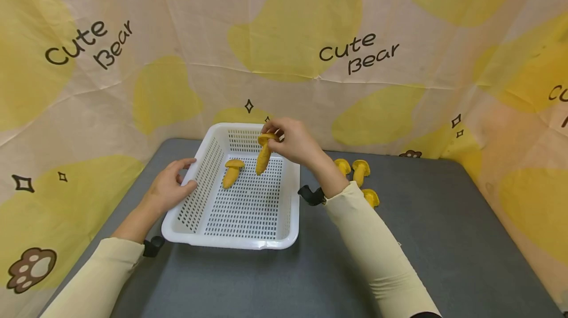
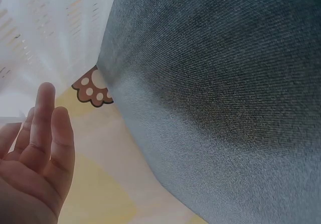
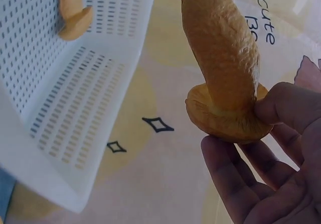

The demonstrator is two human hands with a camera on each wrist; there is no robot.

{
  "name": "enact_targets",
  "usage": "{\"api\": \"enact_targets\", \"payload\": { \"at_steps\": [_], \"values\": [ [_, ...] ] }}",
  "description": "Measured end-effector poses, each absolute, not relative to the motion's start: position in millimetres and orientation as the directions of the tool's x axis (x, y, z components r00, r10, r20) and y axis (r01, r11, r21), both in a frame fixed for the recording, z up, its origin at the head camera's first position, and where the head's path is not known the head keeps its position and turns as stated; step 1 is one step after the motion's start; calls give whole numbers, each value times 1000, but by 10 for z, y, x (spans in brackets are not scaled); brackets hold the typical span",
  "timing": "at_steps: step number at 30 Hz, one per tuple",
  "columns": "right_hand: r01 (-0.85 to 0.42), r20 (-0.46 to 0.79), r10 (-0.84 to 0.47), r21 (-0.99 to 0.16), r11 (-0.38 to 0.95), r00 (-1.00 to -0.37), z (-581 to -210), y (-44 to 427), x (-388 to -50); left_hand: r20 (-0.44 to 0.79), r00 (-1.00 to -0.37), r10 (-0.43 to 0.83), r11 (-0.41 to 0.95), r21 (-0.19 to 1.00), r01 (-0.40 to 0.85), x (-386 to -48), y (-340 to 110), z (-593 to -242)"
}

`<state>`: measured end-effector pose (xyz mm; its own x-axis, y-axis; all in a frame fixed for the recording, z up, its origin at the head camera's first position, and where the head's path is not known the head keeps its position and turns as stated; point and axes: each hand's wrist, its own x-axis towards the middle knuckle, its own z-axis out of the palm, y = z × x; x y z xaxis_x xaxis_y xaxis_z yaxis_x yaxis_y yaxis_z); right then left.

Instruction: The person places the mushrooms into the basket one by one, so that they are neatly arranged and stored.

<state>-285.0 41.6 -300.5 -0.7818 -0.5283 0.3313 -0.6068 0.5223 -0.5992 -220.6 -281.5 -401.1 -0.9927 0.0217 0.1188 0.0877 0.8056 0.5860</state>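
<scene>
My right hand (image 1: 293, 140) pinches a yellow-brown toy mushroom (image 1: 263, 160) by its cap, thumb against the base of the stem. It hangs stem down over a white perforated plastic basket (image 1: 230, 243). The right wrist view shows the gripped mushroom (image 3: 223, 53) close up, with the thumb and fingers of the right hand (image 3: 271, 169) around the cap. Inside the basket lies another mushroom (image 1: 232, 174). At the basket's left side, my left hand (image 1: 168, 185) touches the rim; its fingers (image 2: 45, 118) look fairly straight in the left wrist view.
Several more mushrooms (image 1: 361, 170) lie on the grey table (image 1: 426, 219) right of the basket, partly hidden by the right forearm. A patterned cloth (image 1: 284, 37) with yellow patches and lettering hangs behind and around the table.
</scene>
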Motion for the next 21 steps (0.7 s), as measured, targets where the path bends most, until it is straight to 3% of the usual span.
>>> {"api": "enact_targets", "payload": {
  "at_steps": [21],
  "values": [
    [-489,246,-498,-750,445,-831,-3183,-62,-2979,101,-995,19,797,599,76,-2197,-2805,-4002]
  ]
}}
